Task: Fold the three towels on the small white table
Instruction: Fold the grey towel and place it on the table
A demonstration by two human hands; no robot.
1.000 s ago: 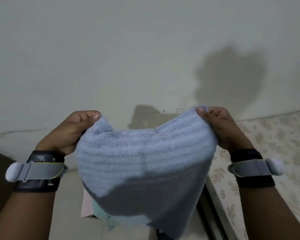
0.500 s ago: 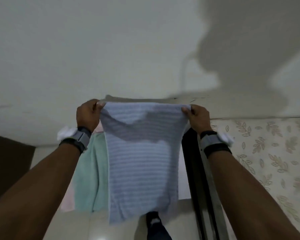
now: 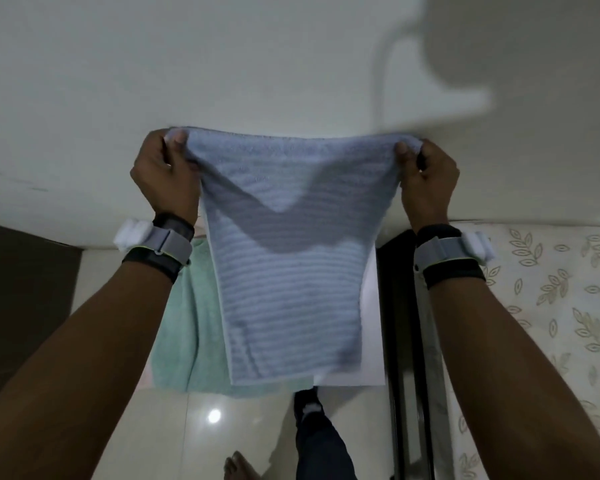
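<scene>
A pale blue ribbed towel [image 3: 291,271] hangs stretched flat between my hands, above the small white table [image 3: 371,323]. My left hand [image 3: 163,178] pinches its top left corner and my right hand [image 3: 426,174] pinches its top right corner. The towel's lower edge reaches about the table's near edge. Under it to the left lies a mint green towel [image 3: 184,327], spread over the table and hanging past its front. A sliver of pink towel [image 3: 147,372] peeks out at the green one's left edge; the rest of it is hidden.
A white wall [image 3: 257,64] rises just behind the table. A bed with a leaf-print sheet [image 3: 551,306] and a dark frame [image 3: 400,341] borders the table on the right. Glossy floor tiles [image 3: 187,427], my leg and bare foot [image 3: 239,467] are below.
The bunched blue towel has been pulled out flat between my hands and held up by its top corners. The view has tilted down, showing the table and the green towel.
</scene>
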